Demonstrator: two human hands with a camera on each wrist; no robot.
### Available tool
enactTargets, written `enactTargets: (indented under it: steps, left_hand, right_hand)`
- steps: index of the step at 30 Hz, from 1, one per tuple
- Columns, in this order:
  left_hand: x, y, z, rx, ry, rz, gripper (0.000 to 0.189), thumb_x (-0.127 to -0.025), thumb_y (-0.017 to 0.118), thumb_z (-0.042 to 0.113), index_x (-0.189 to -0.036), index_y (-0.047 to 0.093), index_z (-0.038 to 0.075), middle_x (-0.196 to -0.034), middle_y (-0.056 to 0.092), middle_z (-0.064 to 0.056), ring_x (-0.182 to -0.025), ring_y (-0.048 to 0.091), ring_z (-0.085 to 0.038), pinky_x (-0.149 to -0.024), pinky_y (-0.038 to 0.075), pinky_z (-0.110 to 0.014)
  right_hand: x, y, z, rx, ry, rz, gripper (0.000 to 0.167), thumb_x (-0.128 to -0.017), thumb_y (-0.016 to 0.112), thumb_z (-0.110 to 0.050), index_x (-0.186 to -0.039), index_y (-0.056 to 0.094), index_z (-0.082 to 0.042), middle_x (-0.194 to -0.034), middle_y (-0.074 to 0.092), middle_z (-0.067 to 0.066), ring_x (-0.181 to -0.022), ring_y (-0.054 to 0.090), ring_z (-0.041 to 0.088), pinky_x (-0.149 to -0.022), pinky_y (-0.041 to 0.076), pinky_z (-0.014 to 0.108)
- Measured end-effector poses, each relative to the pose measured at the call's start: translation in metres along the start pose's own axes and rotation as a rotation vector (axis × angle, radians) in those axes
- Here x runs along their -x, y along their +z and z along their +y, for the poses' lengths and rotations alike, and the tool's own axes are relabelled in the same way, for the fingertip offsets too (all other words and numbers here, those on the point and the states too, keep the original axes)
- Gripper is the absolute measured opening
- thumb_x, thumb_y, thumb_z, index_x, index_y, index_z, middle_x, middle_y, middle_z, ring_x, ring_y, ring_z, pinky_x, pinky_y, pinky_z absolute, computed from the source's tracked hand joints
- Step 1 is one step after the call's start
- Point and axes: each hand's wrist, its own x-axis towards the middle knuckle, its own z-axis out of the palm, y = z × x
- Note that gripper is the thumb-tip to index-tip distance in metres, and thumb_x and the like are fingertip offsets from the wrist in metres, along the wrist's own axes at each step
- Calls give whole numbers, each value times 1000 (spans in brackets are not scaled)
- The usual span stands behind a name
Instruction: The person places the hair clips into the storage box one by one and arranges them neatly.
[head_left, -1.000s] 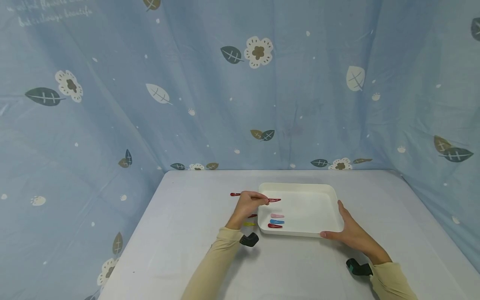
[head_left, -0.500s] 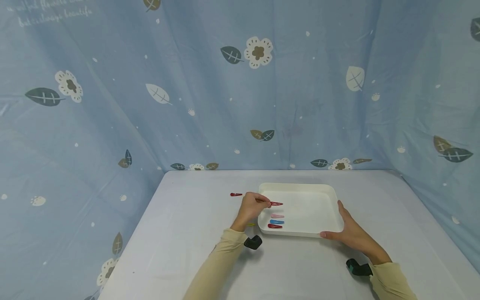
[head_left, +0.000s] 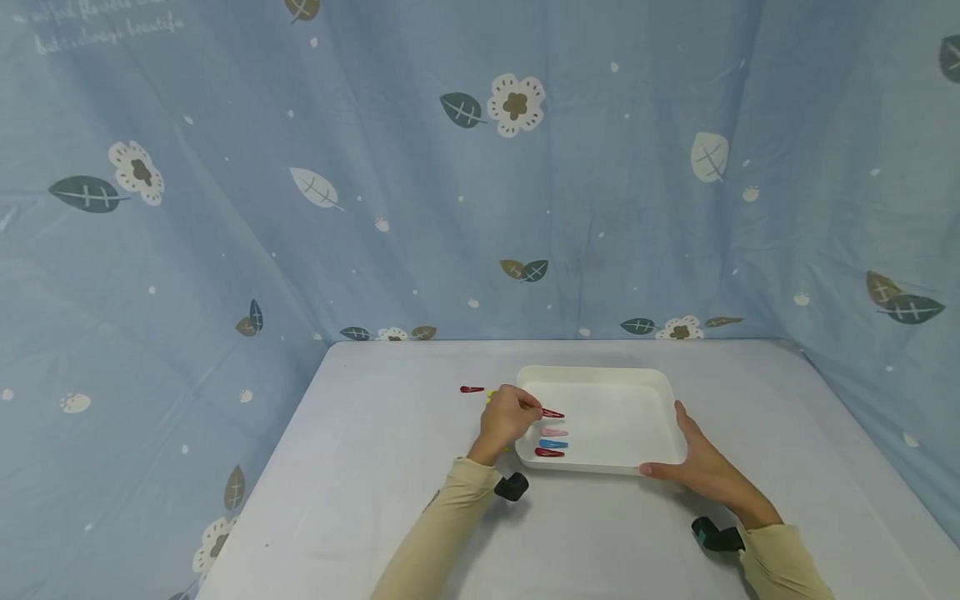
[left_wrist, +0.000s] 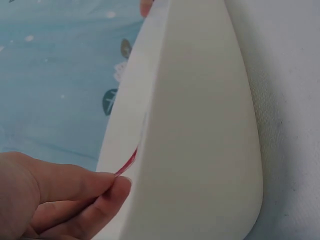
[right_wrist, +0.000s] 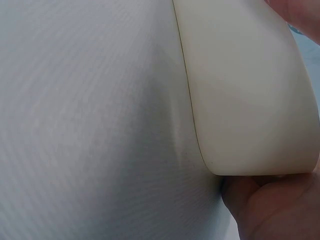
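Note:
My left hand (head_left: 504,423) reaches over the left side of a white tray (head_left: 618,421), pinching a red hair clip (head_left: 553,413) by one end between thumb and fingers. In the left wrist view the red clip (left_wrist: 128,163) slants past the tray's edge, its far end hidden by the tray wall (left_wrist: 195,120). Just in front of it, a pink clip (head_left: 555,432), a blue clip (head_left: 553,444) and a dark red clip (head_left: 550,452) lie in a column inside the tray. At the front right corner my right hand (head_left: 701,467) grips the tray, thumb along its front edge.
Left of the tray, another red clip (head_left: 471,389) lies on the white table (head_left: 337,483). Bits of yellow clips (head_left: 490,395) show around the left hand, which partly hides them. A blue patterned curtain (head_left: 420,208) hangs behind the table.
My left hand has come slightly toward the front with the red clip, bringing it down nearer the pink clip. Yellow behind the hand has come into view. The right hand and tray stay put.

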Motion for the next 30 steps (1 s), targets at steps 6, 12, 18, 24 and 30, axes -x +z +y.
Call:
enactTargets:
  steps: [6, 12, 18, 24, 30]
  left_hand:
    - [-1, 2, 2, -80, 0, 9, 8, -87, 81, 18, -79, 80, 17, -76, 74, 6, -64, 59, -6, -54, 42, -25]
    - [0, 6, 4, -170, 6, 28, 7, -88, 80, 18, -81, 80, 18, -77, 73, 7, -68, 60, -7, -60, 44, -29]
    - [2, 9, 4, -232, 24, 54, 6, -89, 78, 16, -84, 81, 17, -82, 76, 6, -71, 65, -11, -62, 48, -35]
    - [3, 10, 6, -273, 43, 77, 8, -88, 78, 15, -83, 82, 19, -85, 77, 4, -72, 68, -15, -60, 48, -36]
    - [3, 12, 4, -301, 74, 95, 9, -86, 79, 15, -80, 83, 21, -84, 78, 5, -73, 70, -16, -59, 48, -34]
  right_hand:
    - [0, 0, 0, 10, 5, 2, 140, -79, 85, -47, -161, -19, -1, -166, -5, 40, -149, 7, 67, -112, 19, 82]
    - [0, 0, 1, 10, 4, 0, 141, -79, 86, -48, -161, -19, -2, -166, -5, 40, -149, 7, 66, -113, 18, 81]
    - [-1, 0, 1, 8, 1, -2, 141, -79, 86, -47, -161, -20, -2, -166, -5, 40, -150, 7, 66, -113, 18, 81]
    - [-1, 1, 1, 15, 9, -1, 141, -79, 86, -48, -161, -19, -2, -166, -5, 40, -150, 7, 66, -113, 18, 81]
    - [-1, 0, 1, 17, 7, -3, 141, -79, 85, -48, -161, -20, -2, -166, -5, 40, -150, 7, 66, -113, 18, 81]
